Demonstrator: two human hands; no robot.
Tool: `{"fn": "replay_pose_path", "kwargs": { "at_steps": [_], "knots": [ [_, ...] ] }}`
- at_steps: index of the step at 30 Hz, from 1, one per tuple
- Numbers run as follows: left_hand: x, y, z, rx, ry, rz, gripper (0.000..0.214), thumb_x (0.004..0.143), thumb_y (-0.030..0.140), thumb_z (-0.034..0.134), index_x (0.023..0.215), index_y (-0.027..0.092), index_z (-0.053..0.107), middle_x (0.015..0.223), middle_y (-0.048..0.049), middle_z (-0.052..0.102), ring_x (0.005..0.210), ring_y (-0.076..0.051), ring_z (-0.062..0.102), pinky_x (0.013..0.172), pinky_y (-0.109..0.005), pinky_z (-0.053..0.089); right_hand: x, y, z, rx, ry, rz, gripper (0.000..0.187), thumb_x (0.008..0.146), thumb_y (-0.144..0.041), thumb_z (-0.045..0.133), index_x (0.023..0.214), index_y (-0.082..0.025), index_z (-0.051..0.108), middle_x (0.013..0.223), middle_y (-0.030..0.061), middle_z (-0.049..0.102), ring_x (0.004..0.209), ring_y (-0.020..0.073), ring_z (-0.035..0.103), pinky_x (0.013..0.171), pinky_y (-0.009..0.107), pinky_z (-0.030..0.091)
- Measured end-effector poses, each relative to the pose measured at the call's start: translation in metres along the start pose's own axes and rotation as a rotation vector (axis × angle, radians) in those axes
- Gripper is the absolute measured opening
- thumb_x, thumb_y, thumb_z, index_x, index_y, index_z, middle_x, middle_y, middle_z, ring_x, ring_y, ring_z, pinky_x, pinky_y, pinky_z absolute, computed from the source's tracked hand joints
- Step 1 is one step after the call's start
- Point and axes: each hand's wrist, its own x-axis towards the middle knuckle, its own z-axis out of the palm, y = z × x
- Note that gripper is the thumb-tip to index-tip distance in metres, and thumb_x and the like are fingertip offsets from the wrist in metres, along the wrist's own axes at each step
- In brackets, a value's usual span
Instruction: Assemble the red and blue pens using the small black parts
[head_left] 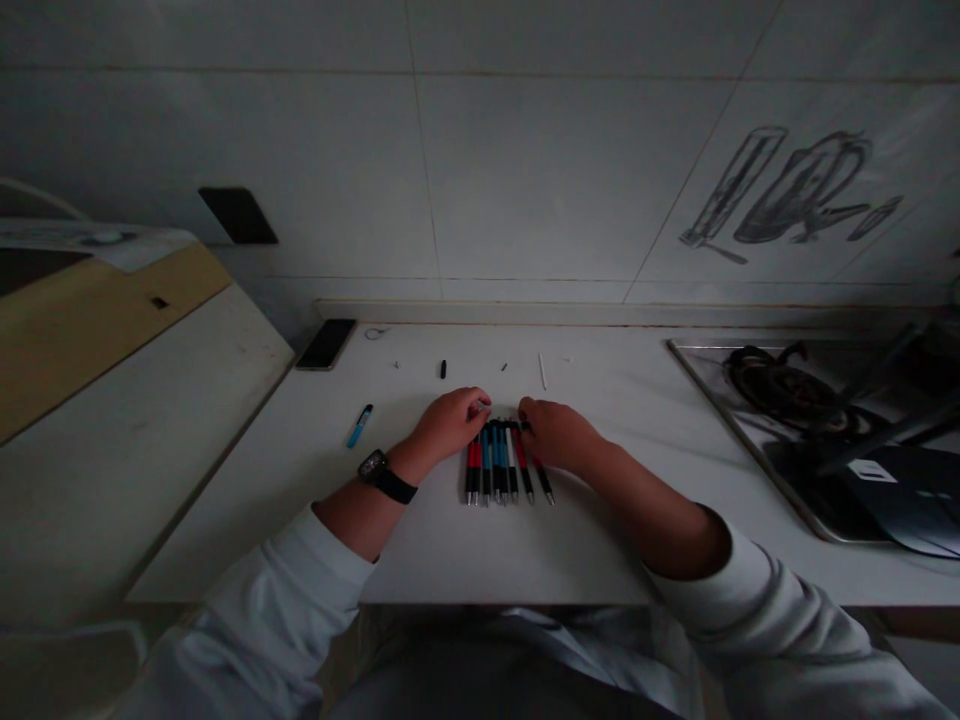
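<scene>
Several pens with red, blue and white barrels lie side by side on the white counter, tips toward me. My left hand, with a black watch on its wrist, rests curled at the left of the pens' far ends, fingertips pinching something small and pale. My right hand is curled at the right side, fingers touching the far ends of the rightmost pens. A blue pen part lies alone to the left.
A dark phone lies at the back left. Small loose pen pieces, a black cap and a white rod, are scattered near the wall. A gas hob with a dark lid takes up the right. A wooden board rises left.
</scene>
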Motion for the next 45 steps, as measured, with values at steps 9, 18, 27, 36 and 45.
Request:
{"fn": "replay_pose_path", "kwargs": {
  "at_steps": [9,18,27,36,45],
  "knots": [
    [-0.002,0.007,-0.007,0.018,0.040,0.010,0.030,0.095,0.023,0.060,0.124,0.022,0.064,0.088,-0.0024,0.069,0.078,-0.017,0.064,0.075,-0.030,0.050,-0.008,-0.007,0.007,0.003,-0.031,0.044,0.032,0.090,-0.022,0.056,0.120,-0.013,0.058,0.109,0.0221,0.072,0.093,0.0318,0.072,0.074,0.037,0.048],
    [-0.002,0.014,-0.011,-0.063,0.059,0.155,0.017,0.098,0.029,0.061,0.113,0.021,0.065,0.106,-0.0065,0.071,0.098,-0.020,0.066,0.092,-0.036,0.051,0.021,0.015,0.021,0.436,0.334,-0.224,0.036,0.091,-0.019,0.059,0.127,-0.021,0.053,0.110,0.0080,0.071,0.084,0.0168,0.067,0.079,0.028,0.049],
    [0.001,0.008,-0.021,-0.009,0.094,0.100,0.009,0.097,0.023,0.061,0.103,0.021,0.067,0.099,-0.0050,0.071,0.092,-0.019,0.065,0.088,-0.034,0.051,0.029,0.020,0.031,0.497,0.439,-0.278,0.028,0.097,-0.026,0.057,0.124,-0.022,0.062,0.113,0.0082,0.071,0.098,0.0198,0.067,0.091,0.034,0.052],
    [0.004,-0.016,-0.038,-0.045,0.273,0.006,0.013,0.097,0.026,0.059,0.106,0.019,0.066,0.100,-0.0047,0.071,0.089,-0.017,0.064,0.082,-0.029,0.050,0.043,0.026,0.035,0.580,0.504,-0.161,0.023,0.098,-0.031,0.053,0.108,-0.021,0.071,0.106,0.0074,0.073,0.091,0.0187,0.066,0.082,0.029,0.050],
    [0.005,-0.015,-0.037,-0.022,0.208,0.017,0.016,0.097,0.030,0.061,0.107,0.021,0.070,0.103,-0.0054,0.074,0.091,-0.018,0.066,0.081,-0.030,0.051,0.046,0.029,0.039,0.540,0.440,-0.124,0.037,0.105,-0.039,0.039,0.099,-0.021,0.071,0.093,0.0068,0.074,0.088,0.0207,0.067,0.083,0.029,0.047]
  ]
}}
